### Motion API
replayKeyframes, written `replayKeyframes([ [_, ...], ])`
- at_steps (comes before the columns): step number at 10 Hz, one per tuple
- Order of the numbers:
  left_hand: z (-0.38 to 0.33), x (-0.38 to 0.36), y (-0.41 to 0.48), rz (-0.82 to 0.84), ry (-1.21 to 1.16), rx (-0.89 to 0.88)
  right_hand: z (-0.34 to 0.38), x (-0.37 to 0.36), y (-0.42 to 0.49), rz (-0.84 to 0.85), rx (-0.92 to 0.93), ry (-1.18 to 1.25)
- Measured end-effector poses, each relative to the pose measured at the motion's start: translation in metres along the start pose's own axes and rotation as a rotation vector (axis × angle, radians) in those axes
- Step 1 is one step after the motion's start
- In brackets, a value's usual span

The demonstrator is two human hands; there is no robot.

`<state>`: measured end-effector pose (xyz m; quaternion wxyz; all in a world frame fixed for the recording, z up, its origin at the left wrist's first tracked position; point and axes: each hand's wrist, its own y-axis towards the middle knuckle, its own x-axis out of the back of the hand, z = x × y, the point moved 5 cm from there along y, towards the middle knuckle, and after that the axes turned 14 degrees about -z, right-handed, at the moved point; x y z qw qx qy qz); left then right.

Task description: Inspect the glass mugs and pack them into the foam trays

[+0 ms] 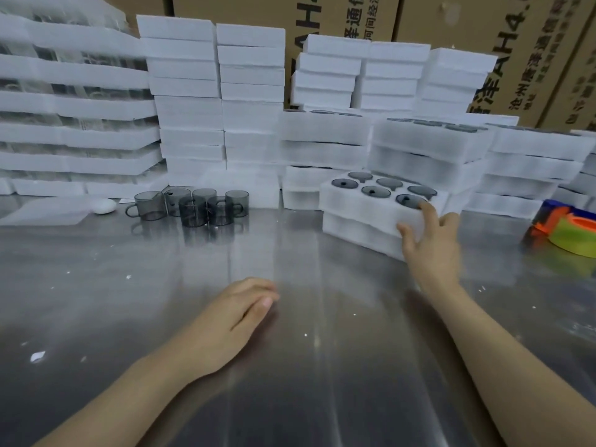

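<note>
Several smoky grey glass mugs (193, 206) stand in a cluster on the steel table (290, 366), left of centre. To the right, a white foam tray (361, 208) with grey mugs in its round pockets sits on a second foam tray. My right hand (432, 240) has spread, relaxed fingers touching the near right corner of that upper tray. My left hand (238, 314) rests flat on the table with straight fingers and holds nothing.
Tall stacks of white foam trays (190, 101) line the back, with cardboard boxes (483, 24) behind them. A tape dispenser with green-yellow tape (567, 233) lies at the right edge. A small white oval object (104, 206) sits left of the mugs.
</note>
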<state>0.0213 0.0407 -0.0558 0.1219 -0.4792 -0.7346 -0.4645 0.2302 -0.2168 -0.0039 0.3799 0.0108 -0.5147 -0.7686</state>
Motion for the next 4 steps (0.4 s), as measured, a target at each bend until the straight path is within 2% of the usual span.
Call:
replayKeyframes([
  [2, 0.003, -0.007, 0.003, 0.061, 0.152, -0.115, -0.015, -0.01, 0.002, -0.125, 0.029, -0.033],
  [3, 0.002, -0.002, 0.008, 0.052, 0.172, -0.115, -0.009, -0.004, -0.002, -0.125, 0.017, 0.046],
  [4, -0.018, 0.011, 0.007, -0.019, 0.159, -0.16, -0.006, 0.011, -0.007, -0.229, -0.04, 0.175],
])
